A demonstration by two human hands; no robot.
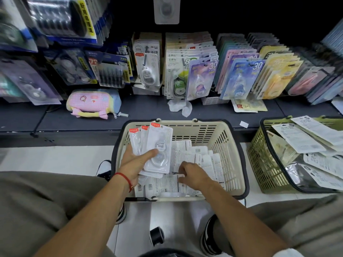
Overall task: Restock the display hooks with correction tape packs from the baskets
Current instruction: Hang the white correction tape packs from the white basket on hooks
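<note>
Left hand (136, 161) gripped three fanned packs (157, 145) above the cream basket (232, 143), right hand (194, 176) pinched one loose pack (167, 182) inside, green basket (263, 164) beside, pink pouch (92, 102) on shelf.

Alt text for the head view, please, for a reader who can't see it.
The left hand holds a fanned stack of white correction tape packs over a beige basket of more packs, while the right hand pinches another pack inside it. Beyond are display hooks of hanging packs and, at right, a green basket.
</note>
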